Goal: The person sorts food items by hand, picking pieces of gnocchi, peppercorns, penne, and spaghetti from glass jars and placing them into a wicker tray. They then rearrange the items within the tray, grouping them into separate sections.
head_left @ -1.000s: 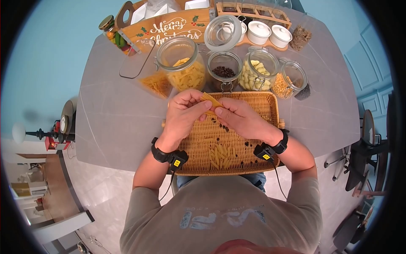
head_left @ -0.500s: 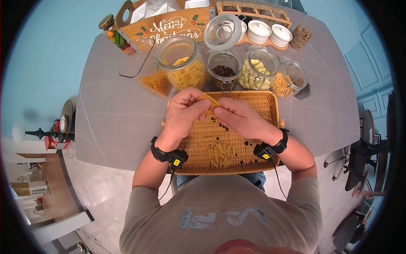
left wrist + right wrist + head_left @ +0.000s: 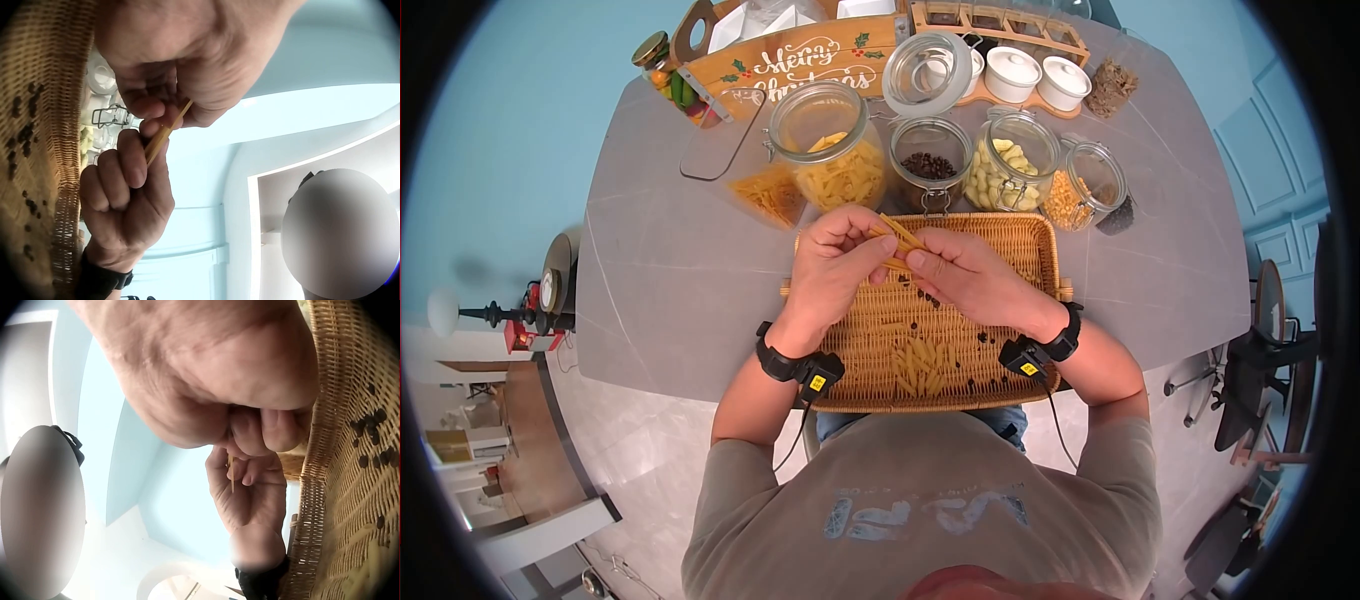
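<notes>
Over the far half of a wicker tray (image 3: pixel 1043 262), both hands meet. My left hand (image 3: pixel 870 243) and right hand (image 3: pixel 917 262) each pinch a few thin yellow spaghetti sticks (image 3: pixel 899 233) between thumb and fingers. In the left wrist view the spaghetti sticks (image 3: pixel 164 132) run slantwise from the left hand (image 3: pixel 164 112) above to the right hand (image 3: pixel 134 159) below. The right wrist view shows the right hand (image 3: pixel 253 428) close up and the left hand (image 3: pixel 247 487) behind it. Penne pieces (image 3: pixel 922 366) and dark beans (image 3: pixel 928 297) lie in the tray.
Behind the tray stand open glass jars: penne (image 3: pixel 832 152), dark beans (image 3: pixel 930 166), pale pieces (image 3: pixel 1010 166), corn (image 3: pixel 1086 190). A bag of pasta (image 3: pixel 770 196) lies at the left. A wooden "Merry Christmas" crate (image 3: pixel 800 62) and white lidded pots (image 3: pixel 1040 80) sit at the back.
Almost nothing. Both hands keep their pinch on the spaghetti sticks and have edged slightly toward the tray's far rim.
</notes>
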Demonstrator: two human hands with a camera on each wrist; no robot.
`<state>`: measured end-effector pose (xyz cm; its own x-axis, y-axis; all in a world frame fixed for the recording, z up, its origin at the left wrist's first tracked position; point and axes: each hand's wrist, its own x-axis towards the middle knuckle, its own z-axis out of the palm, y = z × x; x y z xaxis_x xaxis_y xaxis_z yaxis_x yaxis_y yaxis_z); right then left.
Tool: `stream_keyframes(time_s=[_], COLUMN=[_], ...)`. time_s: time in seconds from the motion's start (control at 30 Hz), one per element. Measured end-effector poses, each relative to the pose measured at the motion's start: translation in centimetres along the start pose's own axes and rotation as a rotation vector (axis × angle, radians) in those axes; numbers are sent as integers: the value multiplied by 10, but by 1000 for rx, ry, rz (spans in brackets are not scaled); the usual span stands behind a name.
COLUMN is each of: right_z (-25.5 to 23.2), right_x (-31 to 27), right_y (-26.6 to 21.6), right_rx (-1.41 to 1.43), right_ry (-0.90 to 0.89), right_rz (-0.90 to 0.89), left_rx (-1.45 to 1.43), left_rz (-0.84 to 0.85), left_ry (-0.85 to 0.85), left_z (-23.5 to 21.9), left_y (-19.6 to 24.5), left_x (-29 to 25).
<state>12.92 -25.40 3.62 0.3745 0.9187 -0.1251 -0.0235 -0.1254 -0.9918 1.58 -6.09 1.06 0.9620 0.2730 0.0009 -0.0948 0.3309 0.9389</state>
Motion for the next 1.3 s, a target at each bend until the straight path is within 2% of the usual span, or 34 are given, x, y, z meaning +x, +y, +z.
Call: stream_keyframes(time_s=[0.6, 1.2, 1.3], right_z=[0, 0, 0], right_x=[2, 1, 2], right_y=[5, 1, 0], right_rx=[40, 58, -6], right_ry=[-2, -5, 4], right_rz=[-9, 21, 21], left_rx=[11, 31, -3], left_rz=[59, 46, -15], left_ry=[-44, -25, 25], left_z=[-3, 0, 3], left_y=[-4, -1, 4], left_x=[1, 1, 0])
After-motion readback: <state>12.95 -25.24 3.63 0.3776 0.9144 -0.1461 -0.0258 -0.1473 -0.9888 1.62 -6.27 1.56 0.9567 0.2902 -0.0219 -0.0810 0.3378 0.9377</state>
